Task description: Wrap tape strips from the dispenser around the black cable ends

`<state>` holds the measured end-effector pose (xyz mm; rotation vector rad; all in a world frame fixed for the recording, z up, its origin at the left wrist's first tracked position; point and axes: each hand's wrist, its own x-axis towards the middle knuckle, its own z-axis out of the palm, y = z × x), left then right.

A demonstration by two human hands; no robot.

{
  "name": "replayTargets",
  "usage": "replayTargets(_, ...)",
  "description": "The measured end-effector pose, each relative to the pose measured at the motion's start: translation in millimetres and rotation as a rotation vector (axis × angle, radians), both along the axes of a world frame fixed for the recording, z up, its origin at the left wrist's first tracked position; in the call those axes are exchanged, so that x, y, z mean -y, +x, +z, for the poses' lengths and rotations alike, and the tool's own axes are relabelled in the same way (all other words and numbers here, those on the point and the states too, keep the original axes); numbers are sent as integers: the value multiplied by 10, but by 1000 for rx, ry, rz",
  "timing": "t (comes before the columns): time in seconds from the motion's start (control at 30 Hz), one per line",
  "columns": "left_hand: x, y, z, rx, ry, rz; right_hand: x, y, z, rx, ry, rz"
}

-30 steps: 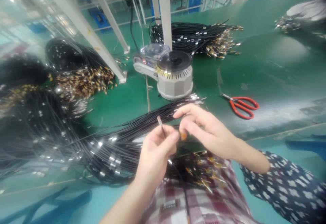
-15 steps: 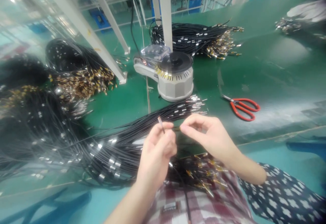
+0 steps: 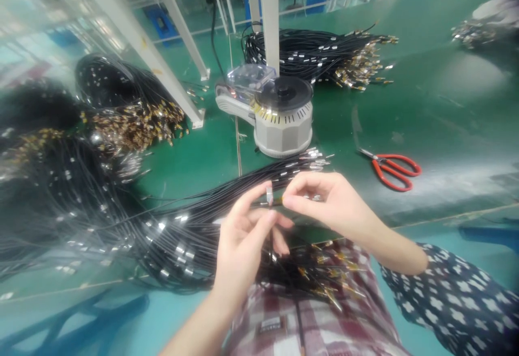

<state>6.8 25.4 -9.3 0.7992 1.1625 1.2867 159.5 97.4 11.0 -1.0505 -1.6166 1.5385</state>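
Observation:
My left hand [image 3: 243, 237] holds a thin black cable between thumb and fingers. Its end, with a white sleeve or label [image 3: 270, 194], sticks up beside the index finger. Close on the right, thumb and index finger of my right hand [image 3: 328, 199] are pinched together. A tiny yellowish piece shows at those fingertips, too small to name. Beneath and behind both hands runs a bundle of black cables [image 3: 203, 210] with white labels. More cable ends with gold-coloured tips [image 3: 332, 275] lie over my lap at the table edge.
A round grey tape dispenser [image 3: 283, 129] stands beyond my hands. Red-handled cutters [image 3: 395, 171] lie at the right. Other cable bundles rest at the back [image 3: 300, 56] and left [image 3: 109, 83]. White posts [image 3: 178, 86] rise from the green table [image 3: 430, 107]. A gloved hand [image 3: 498, 13] is at far right.
My left fingers have spread and shifted on the cable, and its labelled end has moved right, more upright, nearer my right fingertips. My right hand keeps its pinch. The view has shifted slightly.

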Motion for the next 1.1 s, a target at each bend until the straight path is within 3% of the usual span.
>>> replayTargets(1.1,55,91,49,-24,-22,34,20,-31,-64,9,-24,11)
